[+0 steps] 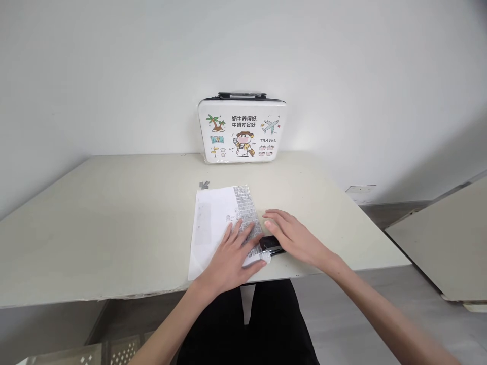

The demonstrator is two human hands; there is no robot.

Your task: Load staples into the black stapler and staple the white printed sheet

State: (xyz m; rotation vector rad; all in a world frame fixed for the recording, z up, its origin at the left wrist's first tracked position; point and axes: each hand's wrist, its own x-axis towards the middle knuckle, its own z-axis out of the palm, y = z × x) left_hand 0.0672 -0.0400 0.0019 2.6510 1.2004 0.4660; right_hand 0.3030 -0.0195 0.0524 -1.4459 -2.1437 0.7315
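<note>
Printed paper sheets [218,213] lie on the table near its front edge, with a strip of dense print along their right side. My left hand [234,253] rests on the paper, its fingers spread. A black stapler [269,244] sits at the lower right edge of the paper, its front end over the corner. My right hand [291,235] lies over the back of the stapler, fingers stretched out and pointing left; its palm covers part of the stapler. Just beyond the paper's top left corner are small grey staple strips [204,185].
A white carry case [243,109] with cartoon prints stands upright against the wall at the back of the pale table [114,218]. A wall socket [360,189] is to the right. A light panel [445,243] stands beyond the table's right end.
</note>
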